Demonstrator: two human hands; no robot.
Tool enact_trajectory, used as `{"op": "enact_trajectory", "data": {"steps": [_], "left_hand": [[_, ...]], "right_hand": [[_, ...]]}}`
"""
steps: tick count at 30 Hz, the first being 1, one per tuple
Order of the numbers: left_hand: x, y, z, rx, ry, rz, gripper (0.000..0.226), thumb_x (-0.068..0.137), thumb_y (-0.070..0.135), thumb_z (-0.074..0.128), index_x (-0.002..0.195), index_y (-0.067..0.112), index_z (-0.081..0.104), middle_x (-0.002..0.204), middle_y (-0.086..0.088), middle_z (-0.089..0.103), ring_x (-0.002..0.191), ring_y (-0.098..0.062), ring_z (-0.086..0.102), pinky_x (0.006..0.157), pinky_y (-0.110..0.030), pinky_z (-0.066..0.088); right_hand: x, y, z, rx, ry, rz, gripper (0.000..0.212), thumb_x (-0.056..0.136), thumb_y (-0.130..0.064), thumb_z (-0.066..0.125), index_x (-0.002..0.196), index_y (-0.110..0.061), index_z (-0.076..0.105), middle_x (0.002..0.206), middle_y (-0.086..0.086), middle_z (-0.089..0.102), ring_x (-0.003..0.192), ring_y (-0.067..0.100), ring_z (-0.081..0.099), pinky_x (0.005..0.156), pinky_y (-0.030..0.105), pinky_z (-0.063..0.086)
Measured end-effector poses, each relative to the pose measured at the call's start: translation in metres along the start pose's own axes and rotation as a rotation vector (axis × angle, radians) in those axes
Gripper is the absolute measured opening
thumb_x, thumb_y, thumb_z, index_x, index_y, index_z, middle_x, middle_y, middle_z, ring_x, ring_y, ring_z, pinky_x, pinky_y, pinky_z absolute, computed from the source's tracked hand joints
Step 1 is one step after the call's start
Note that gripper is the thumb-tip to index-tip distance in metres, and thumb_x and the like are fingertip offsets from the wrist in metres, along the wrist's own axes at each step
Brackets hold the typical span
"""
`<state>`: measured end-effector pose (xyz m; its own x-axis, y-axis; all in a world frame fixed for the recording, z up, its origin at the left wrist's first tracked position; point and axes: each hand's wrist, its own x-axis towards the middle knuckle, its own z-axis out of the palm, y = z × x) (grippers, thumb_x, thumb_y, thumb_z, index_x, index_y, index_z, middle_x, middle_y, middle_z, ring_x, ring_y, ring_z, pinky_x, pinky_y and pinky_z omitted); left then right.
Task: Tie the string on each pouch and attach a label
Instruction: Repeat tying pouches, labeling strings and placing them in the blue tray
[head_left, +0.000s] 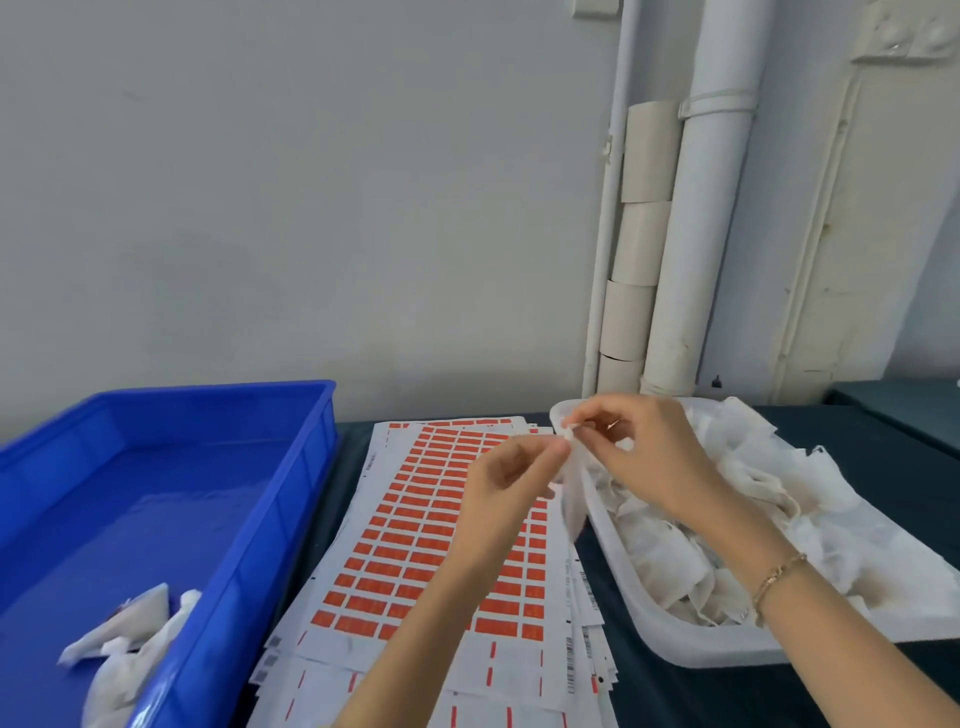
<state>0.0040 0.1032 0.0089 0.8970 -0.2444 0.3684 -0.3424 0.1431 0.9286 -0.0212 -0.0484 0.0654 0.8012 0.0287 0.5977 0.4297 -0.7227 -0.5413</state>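
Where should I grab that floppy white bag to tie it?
Pinch the pouch at its top, one hand from each side, as the left hand and right hand do here. It is limp and hangs down, so gripping lower would probably let the top flop.

Standing up at the back, a big white pipe (696, 234) with a white band (719, 98) round it near the top. Left of the pipe, just beside it, a stack of tan paper tubes (641, 234), then a thin white pipe (605, 234), then a plain pale grey wall (311, 182) in soft, even light. Right of the pipe, a cream wall part (857, 234) with scuffed edges; below the pipe, a dark table top (649, 696).
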Motion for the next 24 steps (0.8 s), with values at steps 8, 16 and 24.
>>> {"op": "enact_trajectory", "data": {"steps": [8, 16, 24], "left_hand": [[-0.029, 0.007, -0.055, 0.086, -0.01, -0.06, 0.05, 0.078, 0.051, 0.067, 0.123, 0.033, 0.056, 0.117, 0.01, 0.065, 0.106, -0.013, 0.065, 0.082, -0.027, 0.057], [-0.048, 0.003, -0.07, 0.15, 0.264, -0.061, 0.041, 0.065, 0.054, 0.066, 0.091, 0.022, 0.064, 0.085, 0.013, 0.069, 0.084, -0.006, 0.067, 0.06, -0.013, 0.051], [-0.072, -0.013, -0.063, 0.077, 0.26, -0.168, 0.036, 0.062, 0.055, 0.067, 0.092, 0.038, 0.061, 0.086, 0.027, 0.064, 0.087, 0.007, 0.061, 0.055, -0.009, 0.049]], "right_hand": [[-0.005, -0.021, 0.047, 0.424, -0.208, 0.048, 0.015, 0.087, -0.009, 0.065, 0.092, -0.02, 0.073, 0.096, -0.005, 0.074, 0.092, 0.013, 0.07, 0.083, 0.031, 0.057], [-0.041, -0.027, 0.082, 0.761, -0.089, 0.376, 0.035, 0.075, -0.052, 0.057, 0.104, -0.034, 0.066, 0.103, -0.005, 0.072, 0.092, 0.017, 0.07, 0.081, 0.035, 0.057], [-0.066, -0.023, 0.104, 0.589, -0.02, 0.385, 0.025, 0.062, -0.042, 0.068, 0.086, -0.037, 0.069, 0.085, -0.029, 0.07, 0.086, -0.007, 0.066, 0.062, 0.007, 0.05]]}}
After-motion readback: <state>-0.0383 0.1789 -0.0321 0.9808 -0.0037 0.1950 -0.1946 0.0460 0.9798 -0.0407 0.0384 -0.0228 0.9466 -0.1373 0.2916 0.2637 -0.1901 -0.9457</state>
